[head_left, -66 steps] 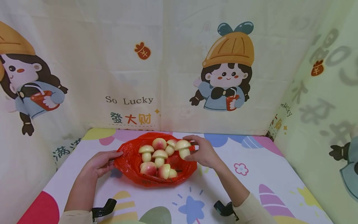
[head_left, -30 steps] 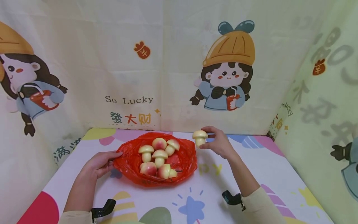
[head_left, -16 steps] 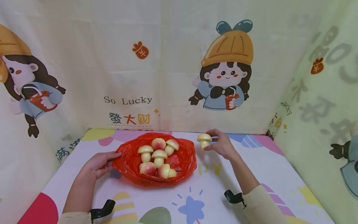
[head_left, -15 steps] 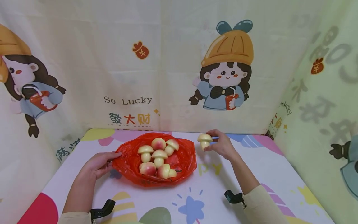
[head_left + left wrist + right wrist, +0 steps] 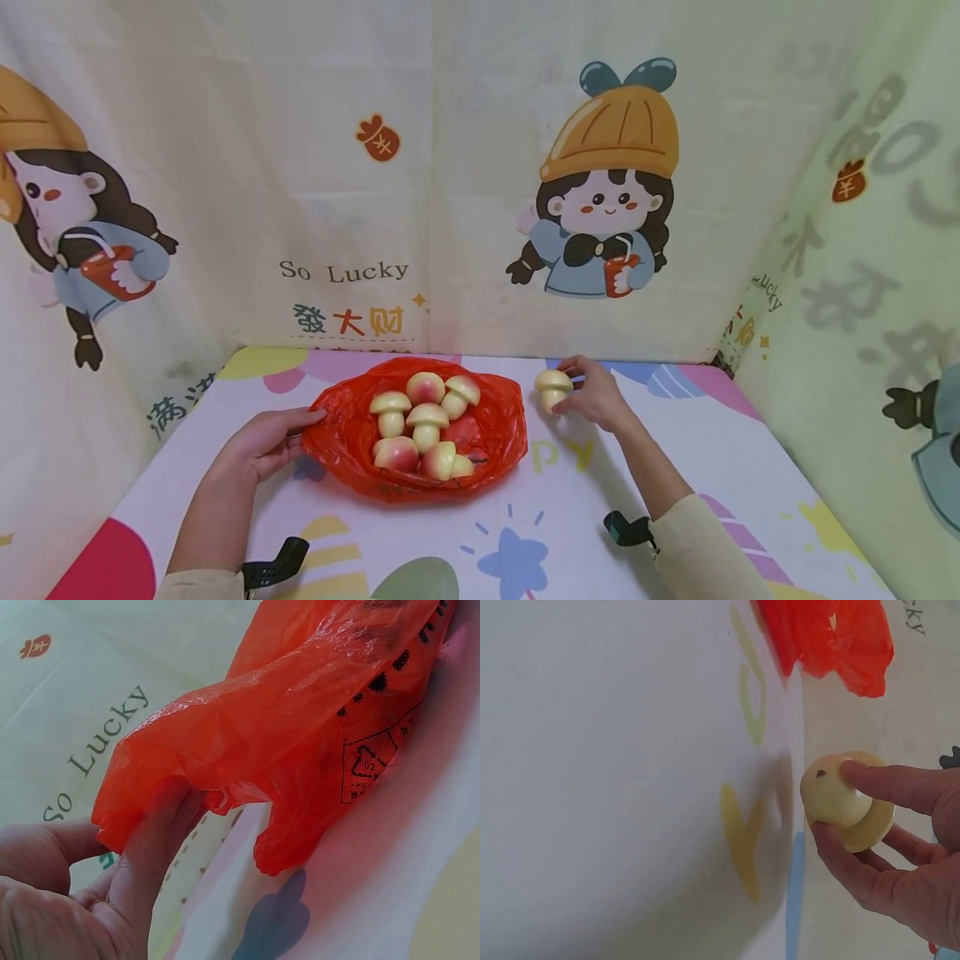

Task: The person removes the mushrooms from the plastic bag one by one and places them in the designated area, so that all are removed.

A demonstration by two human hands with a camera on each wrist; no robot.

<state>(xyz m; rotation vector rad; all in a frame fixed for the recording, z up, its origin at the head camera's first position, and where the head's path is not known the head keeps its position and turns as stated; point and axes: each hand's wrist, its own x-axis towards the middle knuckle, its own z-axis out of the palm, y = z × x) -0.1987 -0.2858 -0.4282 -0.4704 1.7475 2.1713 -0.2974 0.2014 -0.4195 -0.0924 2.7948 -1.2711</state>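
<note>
Backdrop (image 5: 480,183) reads "So Lucky"; right fingers (image 5: 855,876) pinch a mushroom (image 5: 831,799); left fingers (image 5: 141,859), a bag (image 5: 225,727).

“So Lucky” (image 5: 343,272) and “發大财” (image 5: 348,321) are running near the lower edge of the backdrop (image 5: 480,183); a pouch print (image 5: 379,139) above is bearing “¥”. “py” (image 5: 562,456) is showing toward the far edge of the tabletop (image 5: 577,500); “02” (image 5: 369,764) is standing on the red bag (image 5: 225,727).

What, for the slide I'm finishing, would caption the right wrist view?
A right hand grips a pale mushroom-shaped object, with a red plastic bag at the top edge.
</note>
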